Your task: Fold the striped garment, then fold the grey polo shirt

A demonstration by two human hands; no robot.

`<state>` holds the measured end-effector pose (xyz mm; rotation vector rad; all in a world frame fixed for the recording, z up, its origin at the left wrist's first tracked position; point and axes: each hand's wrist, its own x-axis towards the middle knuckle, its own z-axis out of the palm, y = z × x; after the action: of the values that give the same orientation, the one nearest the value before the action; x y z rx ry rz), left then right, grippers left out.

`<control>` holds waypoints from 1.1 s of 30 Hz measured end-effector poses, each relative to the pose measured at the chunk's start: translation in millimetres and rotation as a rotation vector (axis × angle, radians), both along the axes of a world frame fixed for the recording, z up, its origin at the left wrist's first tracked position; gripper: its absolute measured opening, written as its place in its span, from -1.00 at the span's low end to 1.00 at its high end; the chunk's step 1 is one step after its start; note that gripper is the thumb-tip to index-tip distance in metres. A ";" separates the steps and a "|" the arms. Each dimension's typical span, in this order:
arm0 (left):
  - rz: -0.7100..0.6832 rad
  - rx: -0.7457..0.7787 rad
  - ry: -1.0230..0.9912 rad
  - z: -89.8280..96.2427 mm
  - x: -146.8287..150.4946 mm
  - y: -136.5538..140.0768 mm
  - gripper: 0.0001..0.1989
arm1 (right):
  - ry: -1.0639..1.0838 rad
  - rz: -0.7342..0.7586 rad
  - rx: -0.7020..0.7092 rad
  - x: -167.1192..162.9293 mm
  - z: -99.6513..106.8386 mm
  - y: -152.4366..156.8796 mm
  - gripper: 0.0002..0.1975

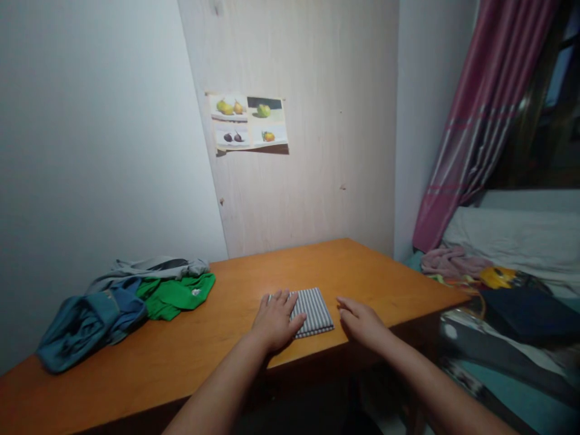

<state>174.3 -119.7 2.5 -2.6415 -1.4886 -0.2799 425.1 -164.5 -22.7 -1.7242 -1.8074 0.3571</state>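
matt striped fabric (316,309), smooth wooden table (231,326) (faintly glossy), paper fruit poster (248,123), sheeny cloth curtain (481,121)

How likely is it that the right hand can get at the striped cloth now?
Probably yes: the right hand is close beside the striped cloth, and nothing visible lies between them. The left hand covers only its left part, leaving the right side free.

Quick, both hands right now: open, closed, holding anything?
Left hand: open, fingers spread, resting on the folded striped cloth.
Right hand: beside the cloth, not touching it; fingers partly hidden, so open or closed cannot be told.
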 end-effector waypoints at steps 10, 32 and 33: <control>-0.162 0.037 -0.090 6.0 19.7 -16.4 -0.43 | 0.065 0.013 -0.022 -6.5 9.8 -16.6 -0.66; -0.016 -0.015 -0.242 -0.6 54.4 -31.9 -0.49 | -0.004 -0.063 0.080 -38.9 29.1 -6.1 -0.80; 0.011 -0.008 -0.267 1.2 55.2 -32.8 -0.57 | 0.045 -0.044 0.094 -40.5 28.8 -4.9 -0.79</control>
<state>229.5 -152.4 3.7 -2.6857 -1.5769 -0.6490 384.7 -169.4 6.1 -1.6750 -1.7238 0.2858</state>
